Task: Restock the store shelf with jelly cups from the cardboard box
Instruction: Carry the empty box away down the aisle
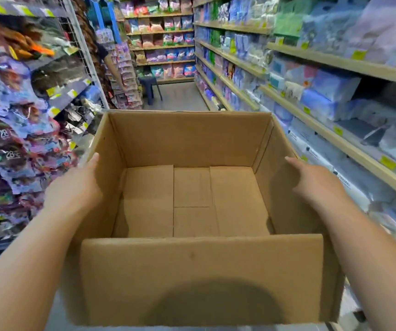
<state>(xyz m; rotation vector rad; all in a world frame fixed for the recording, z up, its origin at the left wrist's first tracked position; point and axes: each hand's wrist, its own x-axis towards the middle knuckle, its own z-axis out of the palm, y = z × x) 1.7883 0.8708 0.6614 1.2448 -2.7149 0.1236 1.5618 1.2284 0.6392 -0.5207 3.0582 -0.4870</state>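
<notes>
An open brown cardboard box (199, 275) fills the middle of the view, held up in front of me above the aisle floor. Its inside shows only the bare folded bottom flaps; no jelly cups are visible in it. My left hand (77, 187) presses flat against the box's left outer wall. My right hand (316, 182) presses against the right outer wall. Both hands grip the box between them. A round shadow falls on the near wall.
Wooden shelves (335, 60) with blue and white packaged goods run along the right. Racks of hanging bags (25, 130) line the left. A dark plastic stool (150, 88) stands on the grey floor (180, 96) ahead, before end shelves (163, 46) of colourful bags.
</notes>
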